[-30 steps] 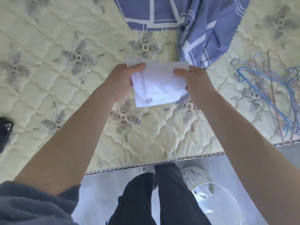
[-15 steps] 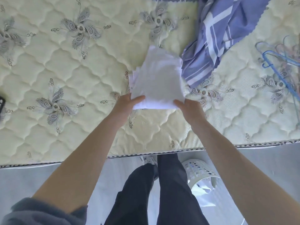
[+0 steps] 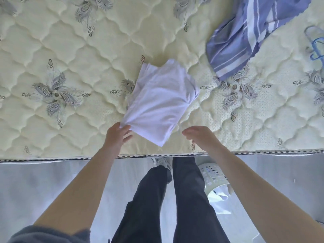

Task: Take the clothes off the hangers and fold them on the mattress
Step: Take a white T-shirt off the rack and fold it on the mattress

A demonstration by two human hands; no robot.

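Observation:
A folded white garment [image 3: 161, 102] lies skewed on the cream quilted mattress [image 3: 70, 50], near its front edge. My left hand [image 3: 116, 136] pinches the garment's near left corner, and creases in the cloth run toward that corner. My right hand [image 3: 199, 135] hovers just right of the garment's near end with relaxed fingers, holding nothing and not touching the cloth. A blue and white striped garment [image 3: 245, 35] lies crumpled at the far right of the mattress.
Blue wire hangers [image 3: 316, 48] show at the right edge of the mattress. A white perforated laundry basket [image 3: 213, 178] stands on the floor by my right leg. The mattress's front edge [image 3: 52, 157] runs across the frame just behind my forearms.
The white garment went from held up in both hands down onto the mattress. My right hand has let go of it and drawn back; the left still holds a corner.

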